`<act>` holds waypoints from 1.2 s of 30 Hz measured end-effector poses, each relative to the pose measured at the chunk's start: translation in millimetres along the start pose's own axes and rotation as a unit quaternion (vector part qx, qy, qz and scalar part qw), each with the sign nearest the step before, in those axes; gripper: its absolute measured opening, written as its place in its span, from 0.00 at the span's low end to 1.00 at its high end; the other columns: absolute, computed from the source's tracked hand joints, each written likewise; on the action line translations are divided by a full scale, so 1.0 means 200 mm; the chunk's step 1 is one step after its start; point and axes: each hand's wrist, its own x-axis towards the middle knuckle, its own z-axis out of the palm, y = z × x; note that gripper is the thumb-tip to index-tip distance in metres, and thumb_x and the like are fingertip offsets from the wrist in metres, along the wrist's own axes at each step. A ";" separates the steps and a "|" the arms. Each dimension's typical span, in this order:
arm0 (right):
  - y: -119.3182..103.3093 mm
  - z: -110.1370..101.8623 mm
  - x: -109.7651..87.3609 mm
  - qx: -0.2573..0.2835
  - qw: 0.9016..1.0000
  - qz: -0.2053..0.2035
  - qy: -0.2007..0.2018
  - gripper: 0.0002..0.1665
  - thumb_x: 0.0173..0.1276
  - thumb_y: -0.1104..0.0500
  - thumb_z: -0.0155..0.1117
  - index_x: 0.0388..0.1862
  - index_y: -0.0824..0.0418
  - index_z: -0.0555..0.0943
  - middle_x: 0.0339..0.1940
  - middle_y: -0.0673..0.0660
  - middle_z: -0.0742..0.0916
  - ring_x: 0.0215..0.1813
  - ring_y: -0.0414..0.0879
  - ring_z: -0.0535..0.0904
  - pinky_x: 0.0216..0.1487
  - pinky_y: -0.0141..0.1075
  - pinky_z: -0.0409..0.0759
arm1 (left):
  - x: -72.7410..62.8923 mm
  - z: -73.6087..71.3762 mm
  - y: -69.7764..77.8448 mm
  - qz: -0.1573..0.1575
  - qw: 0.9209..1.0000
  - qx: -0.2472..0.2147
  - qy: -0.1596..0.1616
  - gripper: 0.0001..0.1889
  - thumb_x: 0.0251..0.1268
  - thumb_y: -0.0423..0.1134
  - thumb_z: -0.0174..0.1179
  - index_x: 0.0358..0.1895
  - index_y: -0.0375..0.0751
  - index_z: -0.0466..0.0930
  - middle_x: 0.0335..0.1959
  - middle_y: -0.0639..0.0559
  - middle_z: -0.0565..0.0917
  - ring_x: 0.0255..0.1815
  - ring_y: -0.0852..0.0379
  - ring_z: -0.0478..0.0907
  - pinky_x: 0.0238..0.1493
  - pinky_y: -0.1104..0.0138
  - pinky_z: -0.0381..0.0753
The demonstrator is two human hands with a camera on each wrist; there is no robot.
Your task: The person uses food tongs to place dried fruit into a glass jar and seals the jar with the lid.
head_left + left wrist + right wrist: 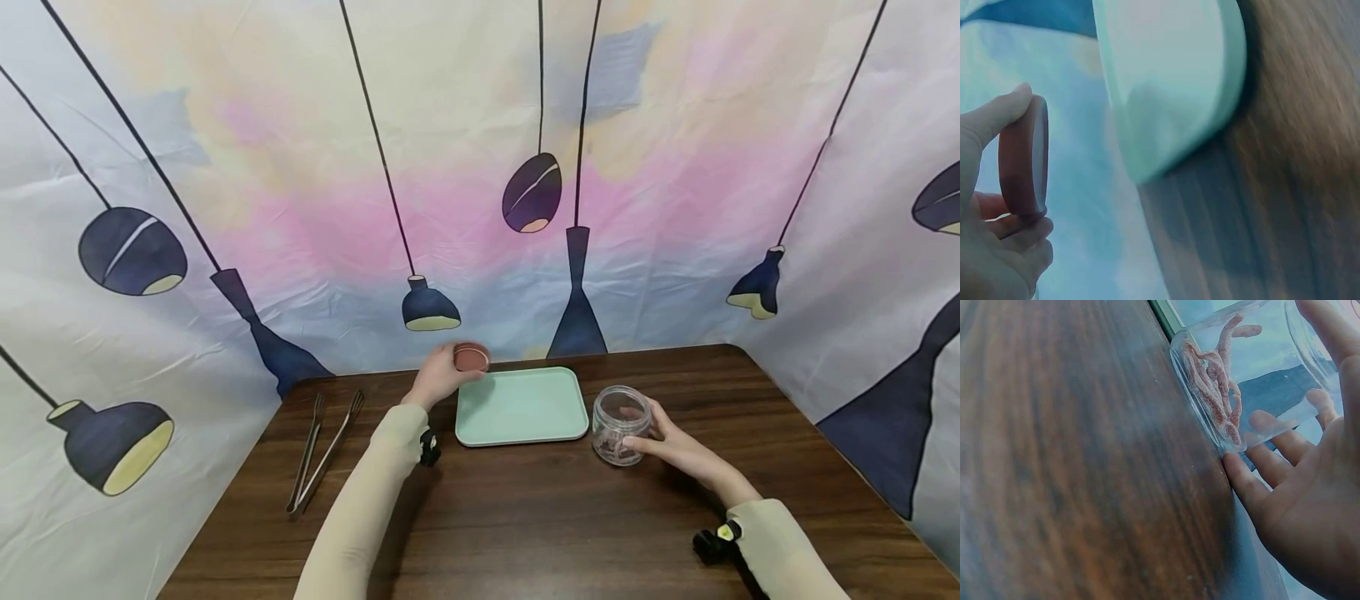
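Observation:
My left hand (438, 379) grips a round reddish-brown jar lid (472, 357) by its edge, near the back left corner of the pale green tray (521, 407). In the left wrist view the lid (1017, 159) is seen edge-on, between the thumb and the curled fingers. At the tray's right side stands an uncovered clear jar (611, 433), with my right hand (672, 443) around its right side. The right wrist view shows several pinkish, wrinkled strips (1213, 387) at the bottom of the jar, and the thumb and fingers about its wall.
Metal tongs (324, 467) lie spread on the left part of the dark wooden table (525, 517). Behind the table's back edge hangs a pastel cloth (465, 192) printed with dark lamps. A small black device sits on each wrist.

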 end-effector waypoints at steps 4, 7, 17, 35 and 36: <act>0.01 0.00 0.01 0.004 1.000 0.002 0.000 0.51 0.75 0.53 0.63 0.83 0.53 0.41 0.78 0.68 0.62 0.79 0.69 0.50 0.66 0.63 0.61 | -0.01 0.02 0.08 0.021 1.000 0.003 -0.023 0.42 0.58 0.54 0.74 0.71 0.37 0.68 0.60 0.40 0.76 0.56 0.43 0.77 0.53 0.50 0.78; 0.01 0.00 0.00 0.007 1.000 -0.003 -0.003 0.51 0.75 0.54 0.63 0.83 0.54 0.41 0.78 0.69 0.62 0.78 0.69 0.50 0.66 0.63 0.61 | -0.03 0.04 0.14 0.040 0.998 0.003 -0.039 0.42 0.57 0.55 0.74 0.71 0.38 0.68 0.59 0.41 0.75 0.55 0.44 0.77 0.53 0.51 0.79; 0.00 0.00 -0.01 0.007 1.000 -0.008 -0.004 0.51 0.75 0.55 0.64 0.83 0.54 0.42 0.78 0.69 0.62 0.78 0.71 0.49 0.65 0.64 0.61 | -0.09 0.12 0.36 0.111 0.989 0.046 -0.091 0.42 0.57 0.57 0.74 0.71 0.42 0.68 0.59 0.45 0.76 0.54 0.50 0.78 0.53 0.57 0.79; 0.02 0.00 0.00 0.010 1.000 0.013 -0.003 0.51 0.76 0.52 0.63 0.82 0.54 0.41 0.79 0.67 0.62 0.78 0.69 0.51 0.66 0.64 0.61 | -0.22 0.24 0.70 0.217 0.954 0.144 -0.150 0.46 0.56 0.59 0.74 0.73 0.40 0.67 0.59 0.48 0.76 0.53 0.55 0.78 0.49 0.67 0.79; 0.02 0.00 0.00 0.009 1.000 0.014 -0.003 0.51 0.76 0.52 0.63 0.83 0.54 0.41 0.79 0.67 0.62 0.78 0.69 0.52 0.66 0.64 0.61 | -0.22 0.24 0.71 0.222 0.952 0.151 -0.149 0.45 0.56 0.58 0.74 0.73 0.40 0.67 0.59 0.48 0.76 0.53 0.55 0.78 0.49 0.67 0.79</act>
